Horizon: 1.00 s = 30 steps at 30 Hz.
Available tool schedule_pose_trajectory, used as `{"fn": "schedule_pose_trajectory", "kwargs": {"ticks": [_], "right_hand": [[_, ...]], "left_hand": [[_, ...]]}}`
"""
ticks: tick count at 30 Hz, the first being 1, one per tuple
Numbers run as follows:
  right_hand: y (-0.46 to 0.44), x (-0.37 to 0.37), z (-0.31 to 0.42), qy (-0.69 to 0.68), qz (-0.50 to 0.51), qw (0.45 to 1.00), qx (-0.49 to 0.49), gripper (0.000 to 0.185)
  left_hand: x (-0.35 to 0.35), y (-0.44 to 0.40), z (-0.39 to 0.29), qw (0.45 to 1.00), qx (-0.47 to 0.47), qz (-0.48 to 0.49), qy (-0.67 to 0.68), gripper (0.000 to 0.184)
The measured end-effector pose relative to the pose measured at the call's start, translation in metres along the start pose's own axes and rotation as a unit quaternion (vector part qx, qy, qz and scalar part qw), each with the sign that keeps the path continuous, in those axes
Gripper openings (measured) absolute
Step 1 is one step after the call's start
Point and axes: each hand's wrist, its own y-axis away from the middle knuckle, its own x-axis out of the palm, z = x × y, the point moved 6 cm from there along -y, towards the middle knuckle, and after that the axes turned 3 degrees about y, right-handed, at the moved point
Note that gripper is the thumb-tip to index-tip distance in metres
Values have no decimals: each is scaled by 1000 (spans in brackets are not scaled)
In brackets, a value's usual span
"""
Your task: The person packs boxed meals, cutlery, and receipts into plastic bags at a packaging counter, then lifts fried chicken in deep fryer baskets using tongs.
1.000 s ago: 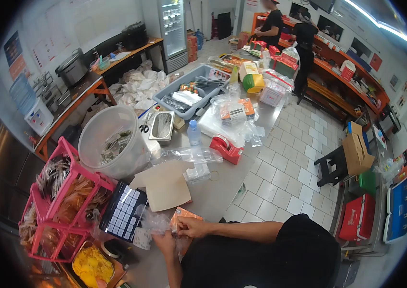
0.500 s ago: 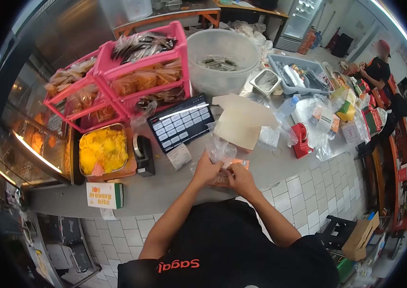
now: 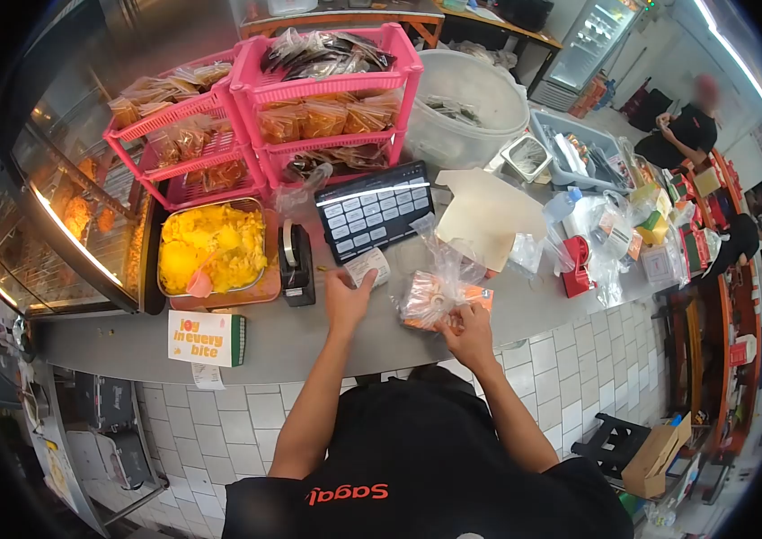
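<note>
Head view: shows, at nine o'clock, a lit glass cabinet (image 3: 71, 211) of food, then, nearer the centre, a metal tray (image 3: 165, 289) of yellow food beside a black dispenser (image 3: 296, 269). Shows the white box (image 3: 206, 338) with a green side at eight o'clock and pink racks (image 3: 327, 85) of bagged items at eleven. Reaches with the left hand (image 3: 348, 301) just below centre, fingers half curled, to the receipt (image 3: 367, 268) at the foot of the tablet (image 3: 376, 211); cannot tell whether gripping or only touching. Pinches, with the right hand (image 3: 468, 332) at four o'clock, plastic of the clear bag (image 3: 439, 296) around an orange-printed package (image 3: 480, 295) on the counter (image 3: 309, 350). Shows a translucent tub (image 3: 489, 139) at one o'clock, a red tape dispenser (image 3: 578, 267) at three, and a co-worker (image 3: 691, 130) at two.
</note>
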Motion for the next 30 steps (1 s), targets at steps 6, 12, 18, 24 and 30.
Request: {"fn": "schedule_pose_trajectory", "kwargs": {"ticks": [6, 12, 18, 24, 30], "right_hand": [[-1, -14, -12, -161, 227, 920, 277, 33], [13, -29, 3, -755, 96, 516, 392, 50], [32, -73, -106, -625, 78, 714, 307, 43], [61, -127, -217, -426, 125, 850, 284, 19], [7, -191, -388, -259, 46, 897, 354, 31]], "left_hand": [[14, 21, -33, 894, -59, 305, 322, 57], [59, 108, -93, 704, -104, 648, 269, 68], [137, 165, -103, 623, -63, 770, 119, 63], [277, 224, -99, 688, -88, 719, 33, 30], [409, 256, -87, 650, -78, 756, 10, 25]]}}
